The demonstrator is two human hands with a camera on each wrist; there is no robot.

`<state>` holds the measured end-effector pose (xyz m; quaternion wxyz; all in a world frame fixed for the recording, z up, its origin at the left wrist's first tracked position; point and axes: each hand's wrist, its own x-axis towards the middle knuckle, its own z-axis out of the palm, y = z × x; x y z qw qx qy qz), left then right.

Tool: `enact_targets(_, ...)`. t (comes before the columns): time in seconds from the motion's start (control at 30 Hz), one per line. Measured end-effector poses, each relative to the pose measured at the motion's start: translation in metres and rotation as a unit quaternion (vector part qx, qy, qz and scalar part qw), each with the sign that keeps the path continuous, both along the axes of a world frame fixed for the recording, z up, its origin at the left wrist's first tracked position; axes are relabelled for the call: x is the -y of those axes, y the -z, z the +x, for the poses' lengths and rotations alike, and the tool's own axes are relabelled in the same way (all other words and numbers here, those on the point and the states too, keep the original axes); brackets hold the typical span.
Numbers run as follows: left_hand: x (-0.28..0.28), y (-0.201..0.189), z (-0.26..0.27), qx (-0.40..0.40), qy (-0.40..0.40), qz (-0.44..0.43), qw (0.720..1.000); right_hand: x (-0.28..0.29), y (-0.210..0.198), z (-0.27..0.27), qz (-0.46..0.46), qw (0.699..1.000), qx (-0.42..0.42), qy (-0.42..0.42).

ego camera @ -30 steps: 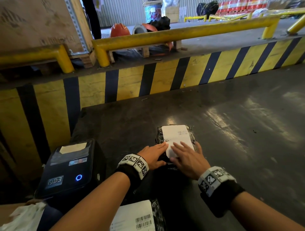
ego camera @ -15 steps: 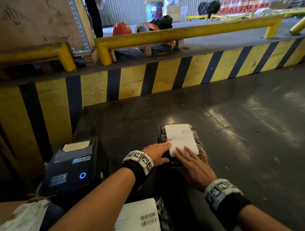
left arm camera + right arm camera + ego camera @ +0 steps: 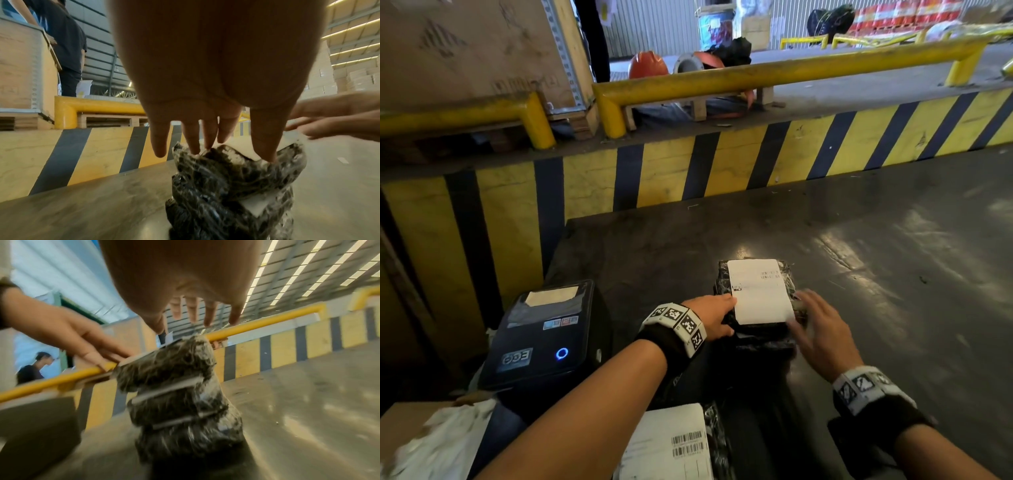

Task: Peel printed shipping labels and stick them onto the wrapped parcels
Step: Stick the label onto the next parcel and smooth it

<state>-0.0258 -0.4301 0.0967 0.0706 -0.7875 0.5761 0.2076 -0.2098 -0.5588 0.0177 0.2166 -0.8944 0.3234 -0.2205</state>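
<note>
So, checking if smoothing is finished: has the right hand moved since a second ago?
Yes. Judged against the label, the right hand has slid rightward off it, to the right edge of the top parcel.

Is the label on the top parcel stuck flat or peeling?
Flat: the label lies spread over the top parcel, no corner visibly lifted.

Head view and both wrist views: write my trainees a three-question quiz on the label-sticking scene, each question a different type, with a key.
1. True or false: the white label lies flat on the top parcel.
2. Which hand touches the label's left edge?
A. left hand
B. right hand
C. neither
3. Fill in: left of the parcels sits a black label ______ with a blue light.

Key
1. True
2. A
3. printer
</note>
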Motion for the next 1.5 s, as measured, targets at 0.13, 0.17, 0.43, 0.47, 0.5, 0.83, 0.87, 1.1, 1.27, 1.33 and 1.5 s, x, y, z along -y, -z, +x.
enact_targets(0.13,-0.023,-0.027,-0.017,-0.002,-0.034,-0.087,0.996,0.016,-0.027,0.019,0.25,0.964,-0.047,0.077)
enact_targets(0.17,-0.032,-0.034,-0.023,0.005,-0.042,-0.103,0.994,0.018,-0.029,0.024,0.277,0.956,-0.064,0.077)
enact_targets(0.43,-0.114,-0.021,-0.078,-0.022,-0.135,-0.009,0.991,0.027,-0.024,0.045,0.399,0.907,-0.008,0.133)
enact_targets(0.47,-0.121,-0.018,-0.083,-0.025,-0.146,0.002,0.989,0.028,-0.026,0.046,0.41,0.902,-0.001,0.135)
enact_targets(0.5,-0.128,-0.016,-0.088,-0.028,-0.153,0.01,0.988,0.03,-0.027,0.05,0.424,0.895,0.011,0.138)
enact_targets(0.83,-0.173,0.008,-0.12,-0.013,-0.15,0.07,0.986,-0.003,-0.046,0.047,0.435,0.881,0.134,0.125)
enact_targets(0.87,-0.175,0.01,-0.122,-0.013,-0.151,0.068,0.986,-0.008,-0.046,0.041,0.43,0.881,0.155,0.124)
enact_targets(1.1,-0.196,0.021,-0.146,-0.02,-0.155,0.029,0.987,-0.065,-0.02,-0.054,0.5,0.812,0.265,0.141)
enact_targets(1.27,-0.208,0.025,-0.165,-0.016,-0.169,-0.017,0.985,-0.103,0.009,-0.125,0.541,0.777,0.286,0.147)
enact_targets(1.33,-0.213,0.028,-0.171,-0.011,-0.18,-0.03,0.983,-0.112,0.026,-0.141,0.543,0.778,0.273,0.157)
enact_targets(1.5,-0.216,0.034,-0.179,-0.004,-0.21,-0.055,0.976,-0.12,0.065,-0.146,0.491,0.82,0.236,0.176)
